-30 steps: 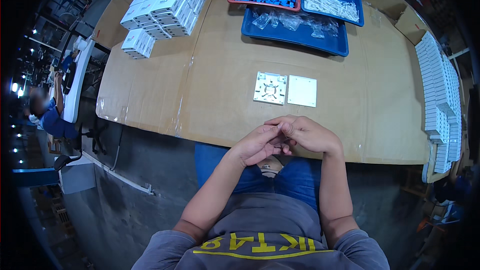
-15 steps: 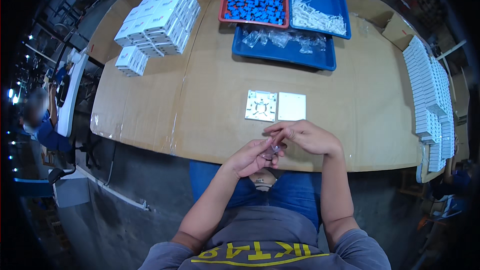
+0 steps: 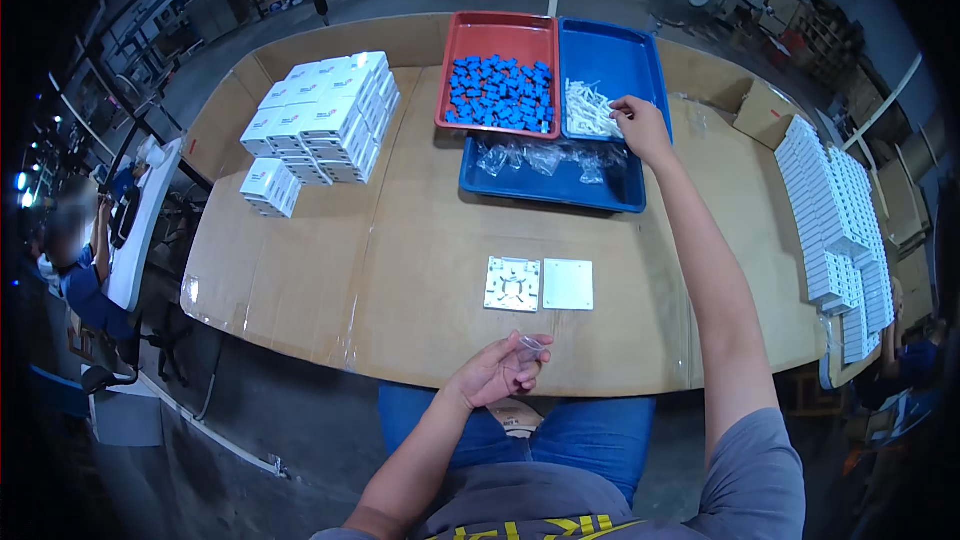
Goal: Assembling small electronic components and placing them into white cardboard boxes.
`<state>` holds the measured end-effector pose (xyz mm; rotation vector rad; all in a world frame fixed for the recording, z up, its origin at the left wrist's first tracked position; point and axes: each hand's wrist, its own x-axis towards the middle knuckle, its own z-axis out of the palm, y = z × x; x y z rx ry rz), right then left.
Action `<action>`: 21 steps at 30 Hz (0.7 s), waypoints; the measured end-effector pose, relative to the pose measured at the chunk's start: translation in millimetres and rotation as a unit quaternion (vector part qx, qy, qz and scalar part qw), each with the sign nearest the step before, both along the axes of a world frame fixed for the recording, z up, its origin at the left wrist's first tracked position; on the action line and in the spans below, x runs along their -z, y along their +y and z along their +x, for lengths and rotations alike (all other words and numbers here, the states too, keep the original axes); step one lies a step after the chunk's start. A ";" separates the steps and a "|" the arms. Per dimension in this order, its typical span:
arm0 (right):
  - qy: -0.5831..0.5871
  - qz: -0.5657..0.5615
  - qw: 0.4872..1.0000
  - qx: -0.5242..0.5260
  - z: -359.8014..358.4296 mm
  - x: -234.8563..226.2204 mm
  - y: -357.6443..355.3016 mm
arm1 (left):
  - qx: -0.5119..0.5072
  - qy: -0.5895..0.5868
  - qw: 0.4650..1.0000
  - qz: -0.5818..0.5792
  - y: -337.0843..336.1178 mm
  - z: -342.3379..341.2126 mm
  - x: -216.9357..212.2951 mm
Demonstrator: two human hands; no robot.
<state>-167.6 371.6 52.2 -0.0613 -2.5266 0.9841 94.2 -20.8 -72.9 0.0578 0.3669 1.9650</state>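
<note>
Reaching way out over the table, the right hand is stretched to the blue tray, where its fingertips are pinched together on the pile of small white parts lying in that tray; whether a piece is actually gripped can't be made out. Down near the table's front edge, a small clear plastic bag is held by the left hand, with the fingers curled and closed on it, thumb side up. Just beyond that hand, two white square plates are laid side by side and touching, the left one showing its ribbed inner face and the right one plain. A red tray filled with little blue parts is set right beside the blue one, and a lower blue tray in front holds more clear bags. Stacks of white boxes are piled at the far left, and rows of white plates are lined up along the right edge.
</note>
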 end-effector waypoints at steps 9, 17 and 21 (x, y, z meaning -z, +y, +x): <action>-0.047 0.272 0.960 0.037 -70.6 9.4 4.8 | 0.033 -0.028 0.998 0.035 5.8 -3.0 9.1; -0.041 0.309 0.950 0.024 -84.9 13.8 15.8 | 0.040 -0.023 0.999 0.009 6.9 -5.5 2.9; -0.048 0.301 0.952 0.003 -84.9 11.6 13.9 | 0.044 -0.028 0.999 0.007 3.8 -7.6 0.2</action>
